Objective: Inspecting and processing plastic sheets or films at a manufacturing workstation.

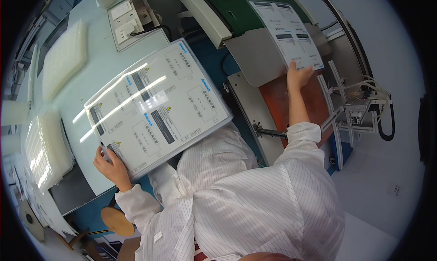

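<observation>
A thick stack of glossy printed plastic sheets (175,95) lies tilted across the near edge of the table, close to my lap. My left hand (113,169) rests at its lower left corner, fingers closed. A thin thing with a dark tip (105,153) shows by those fingers; its kind is too small to make out. Off to the right, my right hand (298,74) pinches the near end of a printed sheet (287,29). That sheet lies from the green conveyor belt (216,4) over a grey metal plate (255,56).
Two stacks of translucent sheets (66,58) sit on the left of the pale table (98,52). A white control box (123,27) with a cable stands at the back. Beside the conveyor are an orange-brown panel (282,106) and a metal frame with tubing (364,108). A round stool (117,220) is at lower left.
</observation>
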### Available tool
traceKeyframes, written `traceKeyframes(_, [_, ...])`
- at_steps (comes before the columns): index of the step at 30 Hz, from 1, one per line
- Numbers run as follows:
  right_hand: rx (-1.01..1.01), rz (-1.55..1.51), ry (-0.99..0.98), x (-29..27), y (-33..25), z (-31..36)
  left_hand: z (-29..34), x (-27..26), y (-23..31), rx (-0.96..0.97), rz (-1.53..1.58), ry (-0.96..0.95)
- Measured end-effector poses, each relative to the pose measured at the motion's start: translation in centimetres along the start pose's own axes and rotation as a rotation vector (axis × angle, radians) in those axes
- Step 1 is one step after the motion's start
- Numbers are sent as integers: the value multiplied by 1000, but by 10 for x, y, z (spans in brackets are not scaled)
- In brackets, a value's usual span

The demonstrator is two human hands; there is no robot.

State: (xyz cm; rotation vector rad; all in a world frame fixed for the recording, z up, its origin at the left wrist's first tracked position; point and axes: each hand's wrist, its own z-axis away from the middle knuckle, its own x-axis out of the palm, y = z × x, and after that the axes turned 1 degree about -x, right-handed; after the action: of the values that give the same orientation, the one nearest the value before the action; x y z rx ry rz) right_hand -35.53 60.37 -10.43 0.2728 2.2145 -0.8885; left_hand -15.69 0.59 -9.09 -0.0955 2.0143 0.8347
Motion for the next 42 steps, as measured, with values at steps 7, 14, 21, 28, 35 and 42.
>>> traceKeyframes(7, [864,-1095,-233,-20,13,-16,-1,0,2,-20,22,-8])
traceKeyframes(14, [1014,-1686,-741,-45,-107,-23,2,-9,6,23,35,29])
traceKeyframes(21, [413,-1799,-1558,-139,-180,44,4,-12,1,26,116,73])
traceKeyframes(28, [213,-1445,-1627,-132,-139,115,-6,-44,22,-472,1166,-256])
traceKeyframes(35, [177,-719,-1774,-98,-130,144,-9,-55,-1,-684,1324,-548])
traceKeyframes(42, [28,-702,-1448,-100,-144,155,12,-65,-2,-528,895,-423])
